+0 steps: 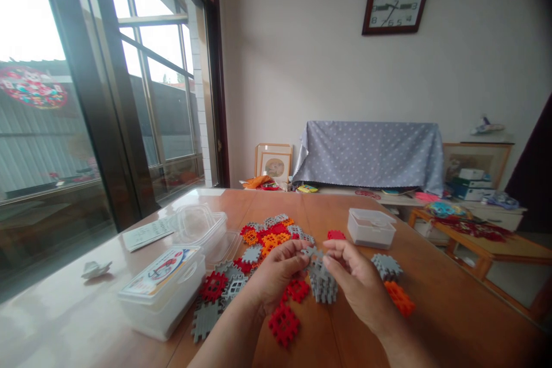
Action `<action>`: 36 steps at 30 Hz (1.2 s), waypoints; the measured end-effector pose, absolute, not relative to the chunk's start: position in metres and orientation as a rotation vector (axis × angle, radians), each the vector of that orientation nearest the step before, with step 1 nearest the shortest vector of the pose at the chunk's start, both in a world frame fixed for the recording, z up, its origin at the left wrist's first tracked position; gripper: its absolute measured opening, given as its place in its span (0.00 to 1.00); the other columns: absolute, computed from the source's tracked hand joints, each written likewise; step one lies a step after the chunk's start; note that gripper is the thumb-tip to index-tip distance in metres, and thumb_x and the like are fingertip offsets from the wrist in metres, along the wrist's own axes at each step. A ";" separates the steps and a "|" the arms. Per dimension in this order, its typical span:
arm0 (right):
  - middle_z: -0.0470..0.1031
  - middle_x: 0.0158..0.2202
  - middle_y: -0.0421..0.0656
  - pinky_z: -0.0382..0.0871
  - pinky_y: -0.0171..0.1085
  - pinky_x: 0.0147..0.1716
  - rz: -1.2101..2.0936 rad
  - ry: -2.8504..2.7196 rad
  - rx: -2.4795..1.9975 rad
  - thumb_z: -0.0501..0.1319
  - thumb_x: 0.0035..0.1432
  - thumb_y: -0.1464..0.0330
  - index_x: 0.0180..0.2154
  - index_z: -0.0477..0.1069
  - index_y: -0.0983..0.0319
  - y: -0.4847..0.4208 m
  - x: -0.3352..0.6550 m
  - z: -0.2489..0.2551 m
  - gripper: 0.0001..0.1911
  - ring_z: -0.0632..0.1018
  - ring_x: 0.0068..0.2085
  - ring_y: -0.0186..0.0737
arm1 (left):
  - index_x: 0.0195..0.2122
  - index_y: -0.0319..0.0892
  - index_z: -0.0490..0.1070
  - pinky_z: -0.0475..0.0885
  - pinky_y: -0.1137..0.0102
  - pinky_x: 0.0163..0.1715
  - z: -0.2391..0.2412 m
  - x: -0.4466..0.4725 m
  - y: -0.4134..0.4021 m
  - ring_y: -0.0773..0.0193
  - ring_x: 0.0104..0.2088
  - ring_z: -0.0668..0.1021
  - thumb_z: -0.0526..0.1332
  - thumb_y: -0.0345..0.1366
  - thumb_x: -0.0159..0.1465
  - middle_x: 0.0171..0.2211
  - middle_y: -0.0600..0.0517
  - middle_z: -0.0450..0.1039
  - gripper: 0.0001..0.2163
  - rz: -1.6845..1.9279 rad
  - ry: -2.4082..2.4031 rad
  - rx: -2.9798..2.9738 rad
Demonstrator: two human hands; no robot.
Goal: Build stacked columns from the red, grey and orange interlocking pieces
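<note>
My left hand [276, 273] and my right hand [357, 279] meet over the middle of the table. Their fingertips are closed on opposite edges of a small grey interlocking tile [314, 252], partly covered by the fingers. Just beneath it, a stack of grey notched tiles [323, 286] stands on the table. Beyond and beside my left hand spreads a loose pile of red, orange and grey tiles [276, 238]. One red tile [284, 325] lies close to my left wrist. To the right of my right hand are a grey tile stack [387, 267] and orange tiles [399, 298].
A lidded clear box [161, 293] with a printed label stands at the left, near open clear containers [202, 227] and a paper sheet [149, 234]. A crumpled wrapper [95, 269] lies farther left. At the back right sits a small clear box [371, 229]. Glass windows line the left side.
</note>
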State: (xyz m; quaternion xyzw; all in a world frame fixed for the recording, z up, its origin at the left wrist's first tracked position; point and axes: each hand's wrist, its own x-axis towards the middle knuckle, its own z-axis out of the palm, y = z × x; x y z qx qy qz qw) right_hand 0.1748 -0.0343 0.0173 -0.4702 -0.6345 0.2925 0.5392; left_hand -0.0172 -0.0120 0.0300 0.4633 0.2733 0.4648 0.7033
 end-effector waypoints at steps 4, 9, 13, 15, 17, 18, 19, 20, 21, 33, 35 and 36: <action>0.79 0.39 0.43 0.74 0.39 0.40 0.803 -1.469 -1.070 0.62 0.62 0.55 0.50 0.70 0.58 -0.029 0.175 0.008 0.19 0.79 0.40 0.44 | 0.43 0.42 0.73 0.66 0.74 0.33 0.030 -0.013 -0.013 0.71 0.29 0.72 0.73 0.37 0.56 0.34 0.55 0.72 0.16 1.117 0.618 0.982; 0.79 0.40 0.44 0.74 0.40 0.44 0.776 -1.462 -1.069 0.62 0.63 0.56 0.48 0.71 0.58 -0.029 0.178 0.010 0.17 0.79 0.42 0.45 | 0.37 0.41 0.72 0.66 0.74 0.32 0.030 -0.012 -0.012 0.70 0.28 0.72 0.72 0.33 0.53 0.29 0.55 0.70 0.13 1.143 0.616 0.945; 0.74 0.58 0.46 0.73 0.44 0.50 0.697 -1.641 -1.129 0.62 0.61 0.61 0.58 0.69 0.54 -0.039 0.182 0.024 0.24 0.77 0.51 0.47 | 0.34 0.39 0.73 0.65 0.75 0.30 0.028 -0.014 -0.009 0.71 0.27 0.71 0.72 0.32 0.52 0.29 0.54 0.71 0.10 1.133 0.657 0.945; 0.68 0.65 0.44 0.71 0.47 0.54 0.684 -1.752 -1.121 0.63 0.59 0.64 0.63 0.65 0.51 -0.044 0.183 0.030 0.30 0.75 0.56 0.49 | 0.34 0.39 0.74 0.65 0.75 0.30 0.026 -0.014 -0.008 0.71 0.26 0.71 0.72 0.32 0.52 0.28 0.54 0.71 0.10 1.104 0.675 0.948; 0.66 0.66 0.43 0.67 0.48 0.60 0.701 -1.844 -1.082 0.63 0.58 0.67 0.65 0.63 0.49 -0.048 0.183 0.034 0.34 0.71 0.62 0.49 | 0.35 0.38 0.75 0.64 0.75 0.30 0.024 -0.015 -0.008 0.71 0.26 0.71 0.71 0.33 0.52 0.26 0.54 0.70 0.10 1.078 0.683 0.948; 0.67 0.66 0.42 0.64 0.49 0.62 0.709 -1.876 -1.071 0.63 0.57 0.69 0.65 0.64 0.49 -0.049 0.183 0.035 0.34 0.69 0.63 0.49 | 0.35 0.38 0.75 0.64 0.76 0.29 0.023 -0.014 -0.008 0.71 0.26 0.71 0.71 0.33 0.53 0.25 0.54 0.70 0.10 1.070 0.684 0.947; 0.68 0.65 0.42 0.63 0.49 0.64 0.706 -1.900 -1.070 0.64 0.56 0.70 0.64 0.65 0.50 -0.049 0.183 0.035 0.33 0.69 0.64 0.49 | 0.35 0.38 0.75 0.63 0.76 0.29 0.022 -0.014 -0.008 0.71 0.25 0.71 0.71 0.33 0.53 0.25 0.54 0.70 0.11 1.065 0.684 0.946; 0.69 0.64 0.42 0.62 0.50 0.64 0.691 -1.918 -1.075 0.64 0.55 0.70 0.63 0.67 0.50 -0.049 0.182 0.035 0.33 0.69 0.64 0.49 | 0.35 0.38 0.74 0.63 0.76 0.28 0.022 -0.014 -0.008 0.71 0.25 0.70 0.72 0.33 0.53 0.24 0.54 0.69 0.11 1.061 0.682 0.944; 0.71 0.63 0.42 0.62 0.50 0.64 0.672 -1.928 -1.082 0.65 0.55 0.70 0.61 0.68 0.50 -0.048 0.183 0.035 0.32 0.70 0.63 0.50 | 0.35 0.39 0.74 0.63 0.76 0.28 0.022 -0.013 -0.008 0.72 0.25 0.70 0.72 0.33 0.53 0.24 0.55 0.69 0.11 1.059 0.678 0.941; 0.73 0.61 0.46 0.71 0.49 0.56 0.716 -1.691 -1.226 0.68 0.54 0.60 0.61 0.70 0.54 -0.021 0.212 0.013 0.32 0.76 0.57 0.53 | 0.36 0.39 0.74 0.68 0.73 0.36 0.019 -0.022 0.002 0.69 0.31 0.76 0.72 0.41 0.56 0.34 0.49 0.77 0.13 1.242 0.729 0.919; 0.75 0.59 0.47 0.72 0.50 0.55 0.740 -1.689 -1.226 0.69 0.53 0.60 0.60 0.71 0.54 -0.019 0.211 0.008 0.32 0.77 0.56 0.53 | 0.36 0.40 0.73 0.68 0.73 0.37 0.017 -0.024 0.004 0.69 0.31 0.76 0.72 0.41 0.56 0.34 0.50 0.77 0.13 1.255 0.748 0.946; 0.76 0.59 0.47 0.72 0.50 0.55 0.751 -1.694 -1.224 0.69 0.53 0.61 0.60 0.71 0.54 -0.018 0.210 0.006 0.32 0.77 0.55 0.53 | 0.36 0.40 0.73 0.68 0.73 0.37 0.016 -0.025 0.005 0.69 0.31 0.76 0.72 0.41 0.56 0.34 0.50 0.77 0.13 1.257 0.761 0.959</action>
